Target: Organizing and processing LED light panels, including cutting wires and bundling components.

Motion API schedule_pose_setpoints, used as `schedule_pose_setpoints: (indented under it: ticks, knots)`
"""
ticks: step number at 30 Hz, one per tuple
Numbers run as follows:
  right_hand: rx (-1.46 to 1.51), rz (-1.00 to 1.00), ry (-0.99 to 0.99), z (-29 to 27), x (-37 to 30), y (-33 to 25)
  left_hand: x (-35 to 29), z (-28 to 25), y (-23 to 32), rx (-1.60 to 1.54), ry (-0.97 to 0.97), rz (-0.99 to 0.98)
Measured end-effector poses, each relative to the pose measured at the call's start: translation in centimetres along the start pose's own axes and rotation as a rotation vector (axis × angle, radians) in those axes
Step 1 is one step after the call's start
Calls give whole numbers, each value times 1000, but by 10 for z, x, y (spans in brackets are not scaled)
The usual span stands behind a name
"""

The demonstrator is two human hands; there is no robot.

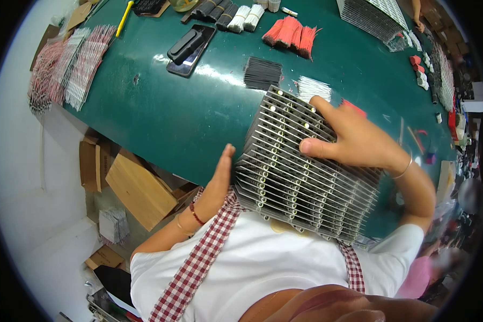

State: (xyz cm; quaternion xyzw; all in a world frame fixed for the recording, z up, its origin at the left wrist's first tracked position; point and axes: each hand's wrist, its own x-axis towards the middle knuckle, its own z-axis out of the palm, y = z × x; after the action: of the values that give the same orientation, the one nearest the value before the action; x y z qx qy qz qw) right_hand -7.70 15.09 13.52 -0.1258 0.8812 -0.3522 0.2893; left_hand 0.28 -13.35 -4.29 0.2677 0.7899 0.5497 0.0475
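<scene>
A thick stack of thin grey plates [298,180], with rows of small round whitish fittings between them, stands tilted at the table's near edge, against my front. My right hand [359,140] grips its far right part, thumb on the upper face and fingers over the edge. Along the stack's left side, my left hand [218,180] is held flat with straight fingers; whether it touches cannot be made out. Just beyond the stack lie loose black wires [263,73], white wires [314,89] and red pieces [354,107], the last partly hidden by my right hand.
On the green table [150,118] are bundled red wires [291,35], white bundles [246,19] and a phone [185,68] under a black object [185,47]. Wired sheets [83,70] lie at the left edge. Another plate stack [373,19] stands far right. Cardboard boxes [139,188] sit below.
</scene>
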Motion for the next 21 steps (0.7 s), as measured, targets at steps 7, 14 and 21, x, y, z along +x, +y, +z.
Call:
schedule_pose_setpoints:
  ticks: [7, 14, 21]
  knots:
    - [-75, -29, 78, 3, 1, 3, 1, 42, -21, -246, 12, -63]
    - [-96, -57, 85, 4, 1, 4, -3, 43, -55, 99, 58, 260]
    - [-86, -24, 108, 11, -1, -5, -10, 27, 1, -807, 64, -380]
